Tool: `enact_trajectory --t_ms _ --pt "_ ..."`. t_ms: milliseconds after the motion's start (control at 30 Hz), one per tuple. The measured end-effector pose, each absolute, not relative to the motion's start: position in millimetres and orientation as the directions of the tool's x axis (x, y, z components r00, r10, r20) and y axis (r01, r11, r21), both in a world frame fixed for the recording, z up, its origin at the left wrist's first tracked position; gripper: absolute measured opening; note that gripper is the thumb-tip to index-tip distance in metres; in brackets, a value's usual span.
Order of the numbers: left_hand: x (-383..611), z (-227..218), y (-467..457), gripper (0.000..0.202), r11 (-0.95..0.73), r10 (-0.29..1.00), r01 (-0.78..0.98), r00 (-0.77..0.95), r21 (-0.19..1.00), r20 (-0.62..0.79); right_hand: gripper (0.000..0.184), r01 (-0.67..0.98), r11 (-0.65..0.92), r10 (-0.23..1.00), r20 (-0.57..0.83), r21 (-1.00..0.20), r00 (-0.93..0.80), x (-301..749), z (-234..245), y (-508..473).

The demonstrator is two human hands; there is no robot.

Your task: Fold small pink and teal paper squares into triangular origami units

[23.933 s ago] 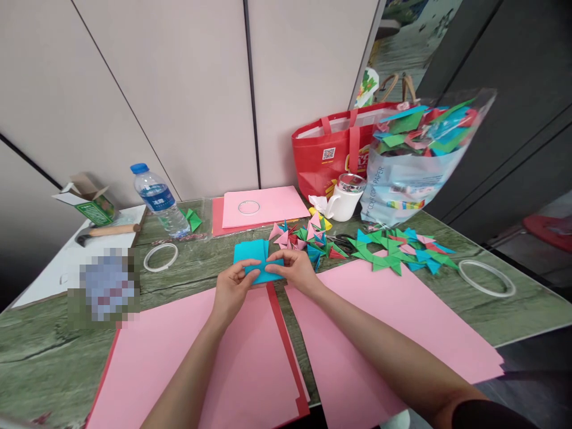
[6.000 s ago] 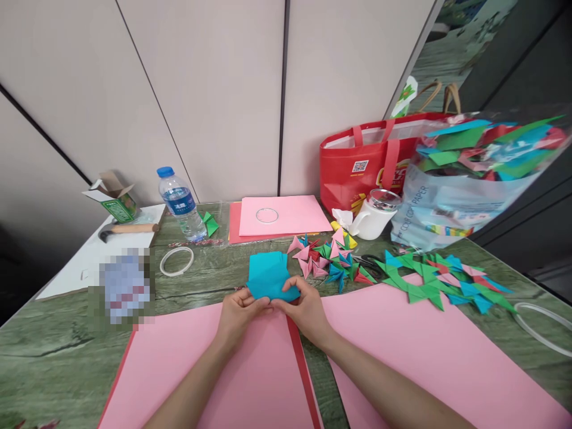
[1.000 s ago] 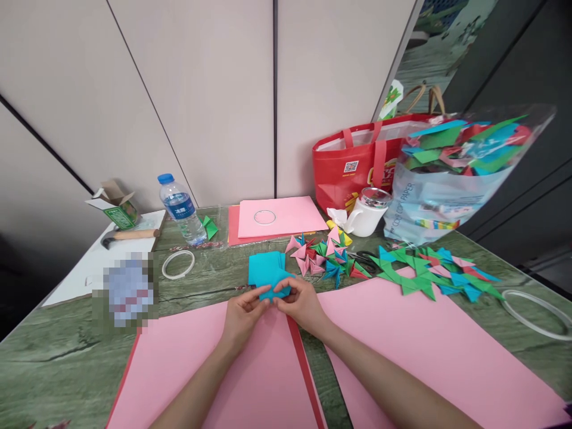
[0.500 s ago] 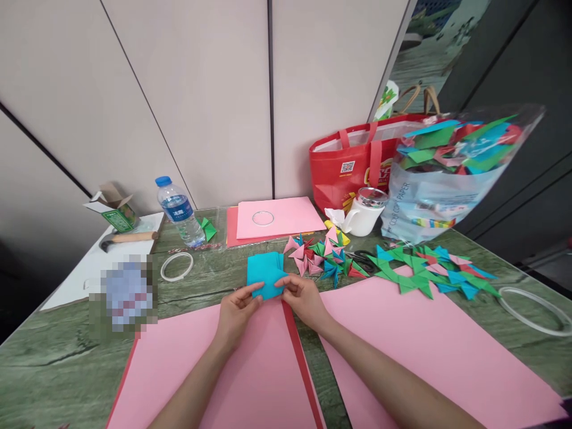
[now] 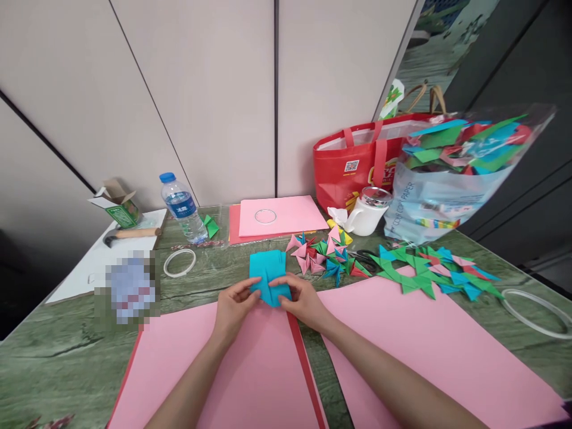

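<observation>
A piece of blue paper with a crease down its middle is pinched at its two sides by my hands, above the far edge of a large pink sheet. My left hand grips the left side between thumb and fingers. On the opposite side, the thumb and fingers of my right hand hold the paper. More blue paper shows just behind; I cannot tell whether it is separate. Folded paper pieces in several colours lie to the right of it.
A second pink sheet lies right, beneath a ring of folded paper. Behind stand a white mug, a red bag and a filled plastic bag. Left are a water bottle, a white ring and a hammer.
My hands have shifted their hold on the blue paper. A vertical crease now shows between them, and the right fingers reach further across it. The view has shifted slightly.
</observation>
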State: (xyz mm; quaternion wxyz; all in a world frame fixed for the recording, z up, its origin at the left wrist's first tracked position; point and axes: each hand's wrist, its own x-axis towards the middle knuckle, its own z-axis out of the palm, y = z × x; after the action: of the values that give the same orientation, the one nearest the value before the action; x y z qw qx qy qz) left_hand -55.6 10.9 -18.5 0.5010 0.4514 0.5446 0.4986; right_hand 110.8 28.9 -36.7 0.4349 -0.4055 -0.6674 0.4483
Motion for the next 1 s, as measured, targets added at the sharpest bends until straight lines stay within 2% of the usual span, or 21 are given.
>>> enact_trajectory --t_ms 233,400,533,600,767,1000 --pt "-55.5 -17.2 9.8 0.034 0.028 0.99 0.009 -0.139 1.0 -0.026 0.028 0.158 0.182 0.955 0.136 -0.971 -0.263 108.1 -34.0 24.9" --pt "-49.2 -16.6 6.2 0.033 0.031 0.999 0.049 -0.019 0.998 -0.03 0.022 0.036 0.135 0.958 0.121 -0.99 -0.26 105.6 -38.7 26.3" --pt "-50.5 -21.2 8.3 0.031 0.021 1.0 0.039 -0.012 0.999 -0.021 0.012 0.127 0.195 0.953 0.157 -0.973 -0.261 105.3 -38.7 26.3" --pt "-53.1 -25.5 10.7 0.031 0.036 0.998 0.003 -0.06 0.999 -0.036 0.013 0.17 0.255 0.938 0.201 -0.952 -0.284 105.8 -38.3 26.3" --pt "-57.7 -31.5 14.7 0.034 0.067 0.989 -0.152 -0.117 0.986 -0.085 0.033 0.171 0.335 0.901 0.262 -0.926 -0.344 106.0 -40.6 24.9" --pt "-57.3 -25.0 11.8 0.044 0.101 0.994 -0.27 0.056 0.958 -0.089 0.019 0.238 0.345 0.902 0.25 -0.908 -0.353 108.8 -33.5 22.9"
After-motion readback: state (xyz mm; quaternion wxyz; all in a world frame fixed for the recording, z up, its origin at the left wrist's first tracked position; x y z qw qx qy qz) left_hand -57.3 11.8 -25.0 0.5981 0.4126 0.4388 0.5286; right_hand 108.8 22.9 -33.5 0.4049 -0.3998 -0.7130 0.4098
